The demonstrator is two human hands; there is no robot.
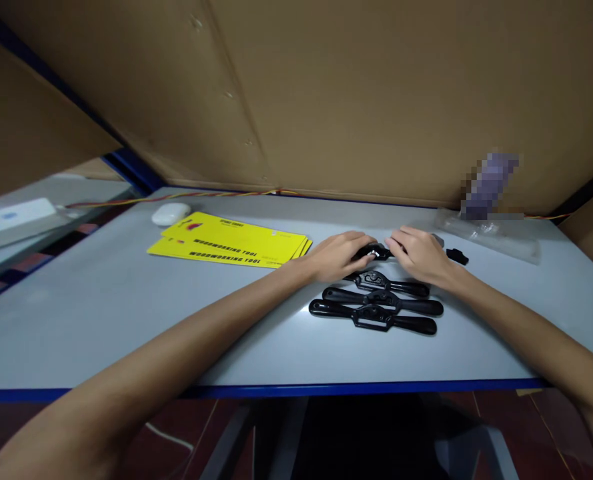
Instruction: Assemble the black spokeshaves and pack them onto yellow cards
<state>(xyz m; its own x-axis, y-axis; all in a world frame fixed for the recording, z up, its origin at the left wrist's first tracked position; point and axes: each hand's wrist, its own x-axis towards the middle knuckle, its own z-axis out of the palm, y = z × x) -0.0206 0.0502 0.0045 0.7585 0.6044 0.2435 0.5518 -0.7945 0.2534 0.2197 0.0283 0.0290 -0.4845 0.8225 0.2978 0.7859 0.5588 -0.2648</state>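
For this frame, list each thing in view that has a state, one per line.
Left hand: closed on the far black tool.
Right hand: closed on the same tool.
Far black tool: held between both hands, on the table.
Three black tools: lying flat in a row, untouched.
Yellow cards: stacked flat, fanned.
Clear bag: lying flat.

Both bare forearms stretched forward and converging, left hand (339, 255) palm down with fingers curled, right hand (419, 255) palm down beside it, fingertips of both nearly meeting, wrists low
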